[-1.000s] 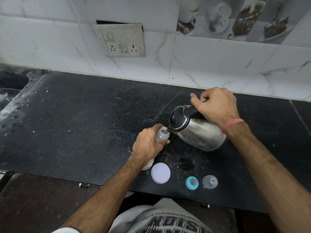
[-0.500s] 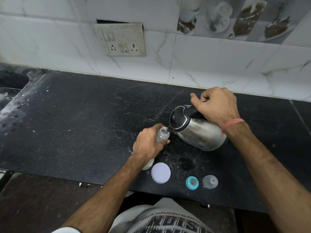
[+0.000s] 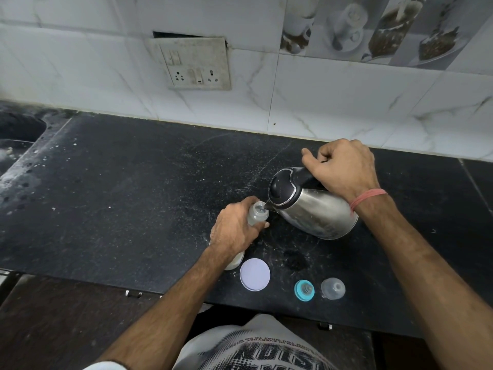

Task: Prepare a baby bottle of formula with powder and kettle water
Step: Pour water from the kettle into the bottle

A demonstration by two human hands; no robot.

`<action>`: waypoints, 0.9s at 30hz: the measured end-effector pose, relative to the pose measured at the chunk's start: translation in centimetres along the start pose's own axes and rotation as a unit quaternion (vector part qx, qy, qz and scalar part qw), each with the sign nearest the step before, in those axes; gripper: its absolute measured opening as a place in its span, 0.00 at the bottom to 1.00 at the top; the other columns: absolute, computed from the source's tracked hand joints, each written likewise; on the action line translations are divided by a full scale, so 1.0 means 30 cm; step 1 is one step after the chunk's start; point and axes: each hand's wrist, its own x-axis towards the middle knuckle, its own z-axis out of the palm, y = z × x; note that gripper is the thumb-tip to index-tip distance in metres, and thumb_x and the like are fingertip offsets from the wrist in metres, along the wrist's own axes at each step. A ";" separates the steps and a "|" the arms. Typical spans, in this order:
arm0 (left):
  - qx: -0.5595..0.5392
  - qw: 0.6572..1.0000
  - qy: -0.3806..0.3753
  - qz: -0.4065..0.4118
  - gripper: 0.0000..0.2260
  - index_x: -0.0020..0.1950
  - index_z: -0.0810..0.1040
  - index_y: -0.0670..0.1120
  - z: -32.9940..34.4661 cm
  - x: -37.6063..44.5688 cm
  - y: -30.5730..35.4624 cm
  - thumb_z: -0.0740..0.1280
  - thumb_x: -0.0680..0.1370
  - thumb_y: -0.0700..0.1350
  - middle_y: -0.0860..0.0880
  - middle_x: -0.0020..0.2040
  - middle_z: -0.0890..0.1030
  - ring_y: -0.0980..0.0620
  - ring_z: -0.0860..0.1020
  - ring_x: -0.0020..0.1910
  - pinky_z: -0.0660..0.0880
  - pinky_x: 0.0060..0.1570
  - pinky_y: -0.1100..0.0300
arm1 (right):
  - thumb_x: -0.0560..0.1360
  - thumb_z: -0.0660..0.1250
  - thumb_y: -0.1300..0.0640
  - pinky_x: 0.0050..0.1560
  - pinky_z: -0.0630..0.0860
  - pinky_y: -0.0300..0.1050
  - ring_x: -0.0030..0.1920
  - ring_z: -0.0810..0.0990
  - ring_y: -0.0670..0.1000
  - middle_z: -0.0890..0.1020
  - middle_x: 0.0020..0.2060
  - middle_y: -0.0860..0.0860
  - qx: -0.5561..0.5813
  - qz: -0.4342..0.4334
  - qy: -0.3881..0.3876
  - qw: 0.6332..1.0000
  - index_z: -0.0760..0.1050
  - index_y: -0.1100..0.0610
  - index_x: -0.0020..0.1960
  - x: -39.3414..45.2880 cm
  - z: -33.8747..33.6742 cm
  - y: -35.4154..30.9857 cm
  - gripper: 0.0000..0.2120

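The left hand point(image 3: 234, 231) wraps the baby bottle point(image 3: 257, 214) to steady it on the counter point(image 3: 133, 196) while the right hand point(image 3: 344, 169) grips the tilted kettle point(image 3: 312, 206) by its handle, spout at the bottle's mouth, evidently to pour without spilling.

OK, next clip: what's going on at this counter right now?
A person is filling a baby bottle from a steel kettle. The left hand grips the bottle on the black counter, while the right hand holds the kettle's handle, tipping it so the spout sits at the bottle's open mouth. Near the front edge lie a white round lid, a teal collar with nipple and a clear cap, none fitted yet.
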 end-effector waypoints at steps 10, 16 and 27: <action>0.002 1.000 0.002 -0.004 0.18 0.65 0.81 0.61 -0.003 -0.002 0.004 0.82 0.78 0.59 0.57 0.51 0.88 0.51 0.85 0.53 0.81 0.50 0.51 | 0.80 0.68 0.38 0.48 0.82 0.55 0.29 0.73 0.52 0.67 0.20 0.47 -0.004 -0.004 -0.001 1.000 0.69 0.58 0.27 0.004 0.000 -0.003 0.31; 0.002 1.000 0.002 -0.005 0.18 0.65 0.81 0.61 -0.003 -0.003 0.004 0.81 0.78 0.59 0.57 0.51 0.88 0.51 0.85 0.53 0.83 0.51 0.49 | 0.80 0.68 0.38 0.49 0.82 0.55 0.29 0.74 0.53 0.68 0.21 0.48 -0.003 -0.006 -0.001 1.000 0.69 0.58 0.28 0.004 0.000 -0.006 0.31; 0.010 1.000 0.001 -0.003 0.21 0.68 0.81 0.60 -0.003 -0.004 0.003 0.82 0.78 0.59 0.56 0.54 0.88 0.50 0.86 0.56 0.83 0.52 0.50 | 0.80 0.68 0.38 0.48 0.80 0.53 0.28 0.72 0.52 0.66 0.21 0.47 -0.004 -0.008 0.002 1.000 0.66 0.58 0.27 -0.002 -0.002 -0.004 0.32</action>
